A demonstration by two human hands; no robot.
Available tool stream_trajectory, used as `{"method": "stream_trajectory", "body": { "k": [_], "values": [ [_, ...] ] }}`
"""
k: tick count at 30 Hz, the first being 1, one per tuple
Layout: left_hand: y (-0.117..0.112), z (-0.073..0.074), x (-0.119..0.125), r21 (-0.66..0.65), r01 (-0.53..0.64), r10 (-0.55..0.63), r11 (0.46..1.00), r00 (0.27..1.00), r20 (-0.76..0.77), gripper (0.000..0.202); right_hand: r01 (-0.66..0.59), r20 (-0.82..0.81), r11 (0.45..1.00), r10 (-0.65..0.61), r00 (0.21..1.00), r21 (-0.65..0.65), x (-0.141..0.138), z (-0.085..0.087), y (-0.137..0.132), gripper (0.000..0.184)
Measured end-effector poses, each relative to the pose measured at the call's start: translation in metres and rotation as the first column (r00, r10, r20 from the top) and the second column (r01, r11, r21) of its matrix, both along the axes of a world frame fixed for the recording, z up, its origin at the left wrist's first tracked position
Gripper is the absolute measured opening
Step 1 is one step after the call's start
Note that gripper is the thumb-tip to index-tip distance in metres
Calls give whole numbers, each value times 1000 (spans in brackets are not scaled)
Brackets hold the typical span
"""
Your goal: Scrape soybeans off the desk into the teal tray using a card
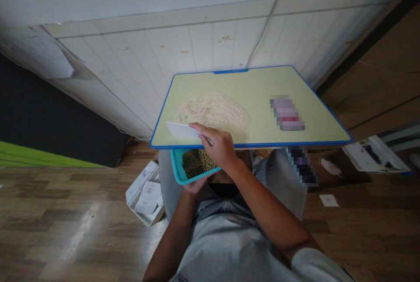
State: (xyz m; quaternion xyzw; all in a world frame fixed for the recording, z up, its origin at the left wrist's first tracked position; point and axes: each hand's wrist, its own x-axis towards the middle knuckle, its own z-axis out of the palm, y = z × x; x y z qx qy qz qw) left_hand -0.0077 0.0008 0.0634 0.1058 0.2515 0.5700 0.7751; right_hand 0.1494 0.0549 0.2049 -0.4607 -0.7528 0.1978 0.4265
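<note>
My right hand grips a flat white card by its right end, thumb and fingers closed on it. The card stands tilted on the table near its front edge, along the near side of a pale, grainy spread. Below that edge, my left hand supports a turquoise tray from underneath; most of its fingers are hidden. Inside the tray lie small round beans, dark green to the left and yellowish to the right. My right hand hides part of the tray's right side.
The small table has a pale yellow top with a blue rim, against a white panelled wall. A blurred-out pinkish item lies on its right. A blurred phone-like item rests on my leg. An open white box sits on the floor.
</note>
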Motion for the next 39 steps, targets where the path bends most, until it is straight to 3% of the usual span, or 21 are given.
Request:
{"method": "stream_trajectory", "body": {
  "k": [10,19,27,34,39],
  "values": [
    [3,-13,-6,78,65,-71,995,995,75,69,10,135,1000,-7,991,-20,2,6,0,56],
    [2,-15,-3,47,50,-47,998,997,-60,70,99,152,995,-96,984,-12,4,6,0,59],
    [4,-26,-9,123,114,-131,986,981,145,71,127,162,992,-125,979,2,7,7,-1,57],
    [3,-18,-6,40,60,-64,997,994,90,74,152,148,988,-151,978,3,8,5,0,57],
    [4,-27,-10,54,101,-107,993,987,116,79,179,133,984,-178,975,9,12,5,2,58]
  ]
}}
